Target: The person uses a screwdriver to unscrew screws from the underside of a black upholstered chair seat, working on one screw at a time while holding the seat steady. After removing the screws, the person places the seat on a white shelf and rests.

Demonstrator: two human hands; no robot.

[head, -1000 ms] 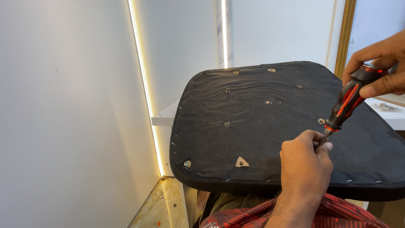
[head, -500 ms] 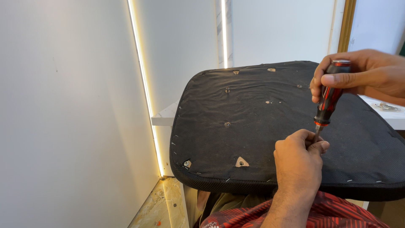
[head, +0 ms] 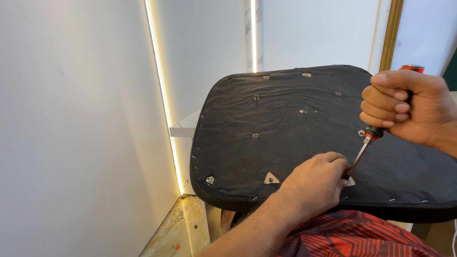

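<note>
A black fabric-covered seat pad (head: 285, 123) lies upside down across my lap, with staples along its edge and several metal nuts and small triangular cutouts in its underside. My right hand (head: 409, 107) is closed around the red and black handle of a screwdriver (head: 369, 140), held nearly upright. The metal shaft slants down to a triangular cutout near the pad's front edge. My left hand (head: 316, 183) rests on the pad there, its fingers pinched around the tip of the shaft.
A white wall fills the left side, with a lit vertical light strip (head: 162, 95) running down to the floor. A white ledge (head: 183, 128) sits behind the pad. Bare wooden floor (head: 181, 223) shows below. Red patterned cloth (head: 352, 235) covers my lap.
My right hand has slid down the screwdriver and brought the handle nearer and more upright. My left hand has stayed at the tip.
</note>
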